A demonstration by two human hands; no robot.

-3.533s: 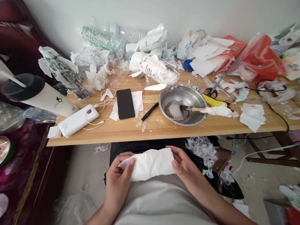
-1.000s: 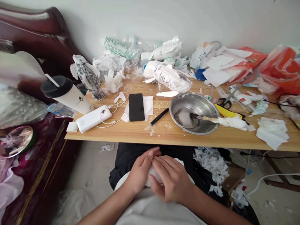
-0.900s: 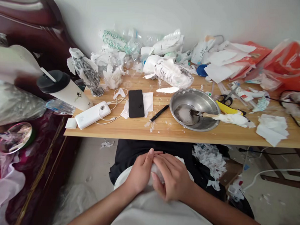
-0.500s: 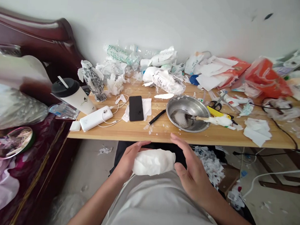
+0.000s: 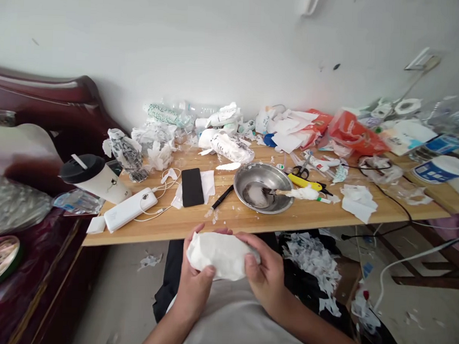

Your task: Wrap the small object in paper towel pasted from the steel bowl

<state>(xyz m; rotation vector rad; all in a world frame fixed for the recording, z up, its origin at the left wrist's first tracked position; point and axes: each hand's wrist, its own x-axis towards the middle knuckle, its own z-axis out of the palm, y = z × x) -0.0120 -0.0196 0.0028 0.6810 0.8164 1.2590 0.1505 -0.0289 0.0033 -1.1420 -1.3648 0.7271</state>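
Observation:
Between my hands, just in front of the table edge and over my lap, is a white paper-covered bundle (image 5: 224,255) with a rounded, creased surface; what lies inside is hidden. My left hand (image 5: 196,277) grips its left end, thumb on the near face and fingers behind. My right hand (image 5: 265,275) closes round the right end, its thumb pressed on the front. Beyond them on the table stands a steel bowl (image 5: 247,200) with whitish contents. A brush (image 5: 302,193) rests across its rim, white stuff clinging to its handle.
A phone (image 5: 193,187), a black pen (image 5: 223,196), a white power bank (image 5: 131,210) and a lidded cup (image 5: 100,181) are on the left. Scissors (image 5: 300,171) and a yellow cutter (image 5: 305,182) lie right of the bowl. Paper-covered shapes (image 5: 230,145) and red bags (image 5: 353,134) line the wall.
My right hand, previously apart with fingers spread, has closed onto the bundle's right end. The left hand now grips the left end with its thumb in front. The view has shifted right and up.

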